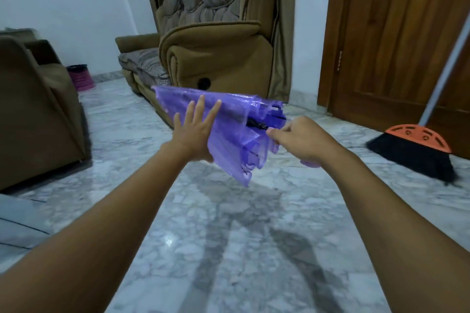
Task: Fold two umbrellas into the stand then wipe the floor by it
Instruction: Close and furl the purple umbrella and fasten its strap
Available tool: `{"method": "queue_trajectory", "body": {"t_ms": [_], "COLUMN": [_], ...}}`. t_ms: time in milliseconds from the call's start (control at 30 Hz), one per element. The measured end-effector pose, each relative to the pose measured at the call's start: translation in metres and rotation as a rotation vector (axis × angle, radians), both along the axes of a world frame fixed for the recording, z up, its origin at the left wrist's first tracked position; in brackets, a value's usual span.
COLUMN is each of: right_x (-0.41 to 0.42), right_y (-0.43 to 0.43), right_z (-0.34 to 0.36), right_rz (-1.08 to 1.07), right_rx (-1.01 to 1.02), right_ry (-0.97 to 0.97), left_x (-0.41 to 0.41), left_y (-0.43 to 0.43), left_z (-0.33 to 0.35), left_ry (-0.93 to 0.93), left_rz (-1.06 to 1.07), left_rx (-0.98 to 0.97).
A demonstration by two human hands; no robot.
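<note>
Purple see-through plastic, half gathered: that is the umbrella (229,119), held level in the air above the marble floor (229,236), in front of the brown sofa (216,53). Its pleats hang loose on the near side, and the black shaft shows between them.

The left hand (193,132) lies flat on the canopy with straight, spread fingers, pressing the folds down without gripping. The right hand (302,140) is curled tight and pinches the canopy's edge near the black fitting; I cannot tell whether it has a strap or only plastic between its fingers.

Only 1 of the 2 umbrellas is in view, and it looks not yet wrapped. No stand is plainly visible. A pink bin (81,77) by the far wall might serve as one, but that is a guess.

What could go wrong from here:
- The flat left hand only presses. If it lifts or slides, the loose pleats will probably fan out again.
- Pulling hard with the right hand on thin plastic could tear it or bend a rib, mostly where a rib tip has caught a fold.
- Swinging the umbrella to the right could knock the broom (417,150) leaning by the wooden door (396,33).
- An unwrapped canopy would likely snag on a stand's rim.
</note>
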State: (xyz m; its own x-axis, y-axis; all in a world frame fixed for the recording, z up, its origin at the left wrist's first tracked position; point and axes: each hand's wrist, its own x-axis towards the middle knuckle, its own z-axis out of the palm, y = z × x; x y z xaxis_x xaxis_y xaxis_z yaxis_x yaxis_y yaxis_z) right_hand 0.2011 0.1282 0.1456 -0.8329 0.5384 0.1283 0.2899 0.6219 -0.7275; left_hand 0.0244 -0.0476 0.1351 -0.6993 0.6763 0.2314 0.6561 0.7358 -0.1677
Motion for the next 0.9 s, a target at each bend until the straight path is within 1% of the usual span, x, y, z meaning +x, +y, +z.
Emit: {"method": "queue_trajectory", "body": {"t_ms": [67,133,200,233,300,400,467,533,567,600,667,767,833,900], "right_x": [0.004,0.009,0.014,0.017,0.019,0.009,0.002,0.004,0.008,0.011,0.018,0.020,0.019,0.023], "right_y": [-0.002,-0.005,-0.007,-0.008,-0.009,-0.007,-0.006,-0.007,-0.007,-0.005,0.002,0.015,0.021,0.022], "right_z": [0.011,0.027,0.041,0.047,0.057,0.056,0.045,0.037,0.035,0.034,0.042,0.074,0.109,0.156], "right_rz": [0.025,0.053,0.036,0.004,-0.071,-0.174,-0.270,-0.332,-0.335,-0.321,-0.257,-0.167,-0.126,-0.086], "right_rx": [-0.009,0.059,0.269,0.375,0.491,0.632,0.674,0.591,0.532,0.463,0.265,-0.112,-0.304,-0.450], "right_ry": [-0.071,-0.140,-0.167,-0.139,-0.008,0.243,0.440,0.628,0.665,0.662,0.538,0.238,0.072,-0.024], "left_x": [0.003,0.001,-0.003,-0.004,-0.005,-0.006,-0.008,-0.005,-0.002,0.002,0.010,0.020,0.027,0.037], "left_y": [0.004,0.007,0.008,0.009,0.012,0.018,0.020,0.026,0.031,0.037,0.051,0.073,0.085,0.093], "left_z": [-0.025,-0.032,-0.028,-0.025,-0.021,-0.019,-0.016,-0.002,0.009,0.023,0.058,0.124,0.173,0.225], "left_ry": [0.124,0.196,0.204,0.191,0.124,-0.013,-0.137,-0.244,-0.279,-0.312,-0.403,-0.544,-0.608,-0.675], "left_rz": [-0.017,-0.077,-0.191,-0.233,-0.288,-0.299,-0.283,-0.248,-0.234,-0.230,-0.244,-0.263,-0.255,-0.233], "left_rx": [0.033,0.145,0.294,0.354,0.445,0.550,0.663,0.802,0.858,0.903,0.960,0.980,0.956,0.942]}}
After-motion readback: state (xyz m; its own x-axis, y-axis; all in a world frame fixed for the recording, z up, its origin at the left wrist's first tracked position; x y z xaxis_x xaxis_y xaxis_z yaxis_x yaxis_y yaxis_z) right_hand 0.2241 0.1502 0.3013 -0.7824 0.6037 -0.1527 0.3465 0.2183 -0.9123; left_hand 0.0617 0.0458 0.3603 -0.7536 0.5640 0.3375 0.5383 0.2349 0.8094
